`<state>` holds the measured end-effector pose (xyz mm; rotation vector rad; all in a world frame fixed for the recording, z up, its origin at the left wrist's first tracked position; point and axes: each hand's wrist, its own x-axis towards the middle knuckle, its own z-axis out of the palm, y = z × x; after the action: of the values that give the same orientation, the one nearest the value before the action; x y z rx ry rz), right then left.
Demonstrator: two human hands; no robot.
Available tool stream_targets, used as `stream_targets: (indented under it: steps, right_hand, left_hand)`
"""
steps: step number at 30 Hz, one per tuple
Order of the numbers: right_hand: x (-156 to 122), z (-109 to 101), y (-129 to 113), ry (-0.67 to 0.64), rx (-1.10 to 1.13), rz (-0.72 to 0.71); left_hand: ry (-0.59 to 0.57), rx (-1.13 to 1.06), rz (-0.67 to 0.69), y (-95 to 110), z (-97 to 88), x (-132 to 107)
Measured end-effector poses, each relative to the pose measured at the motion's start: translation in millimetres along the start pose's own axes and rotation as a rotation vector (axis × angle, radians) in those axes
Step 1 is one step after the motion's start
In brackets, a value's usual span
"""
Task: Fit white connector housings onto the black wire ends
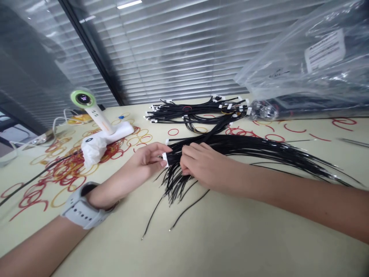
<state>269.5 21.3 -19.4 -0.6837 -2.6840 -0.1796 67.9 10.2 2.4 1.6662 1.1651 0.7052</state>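
A thick bundle of thin black cables (259, 147) lies across the table, its loose ends fanning out below my hands. Between thumb and fingers, my left hand (150, 159) pinches a small white connector (165, 159) at the end of a black cable. Just right of it, my right hand (198, 161) is closed over the black strands, fingers curled; what exactly lies inside its grip is hidden. Two single cables with metal tips stick out toward the front of the table.
Behind lies a second pile of black cables with white connectors (198, 109). At left stand a white handheld fan (99, 119), a crumpled white tissue (93, 148) and scattered red and yellow rubber bands (65, 161). A clear plastic bag (291, 77) is at right, near tweezers (354, 142).
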Motion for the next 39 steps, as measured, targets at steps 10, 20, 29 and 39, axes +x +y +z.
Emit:
stream_targets:
  steps: [10,20,29,39]
  right_hand:
    - [2,2,-8,0.091,0.223,0.089]
    - [0,5,-13,0.211,0.25,-0.026]
    - [-1,-6,-22,0.094,0.267,-0.147]
    - [2,0,-1,0.292,0.449,0.211]
  left_hand:
    - [-0.019,0.022,0.02,-1,-0.7,1]
    - [0.018,-0.039,0.006,1,2.1,0]
    - [0.068,0.043,-0.012,6,3.1,-3]
    - [0.121,-0.052,-0.017,1,4.0,-2]
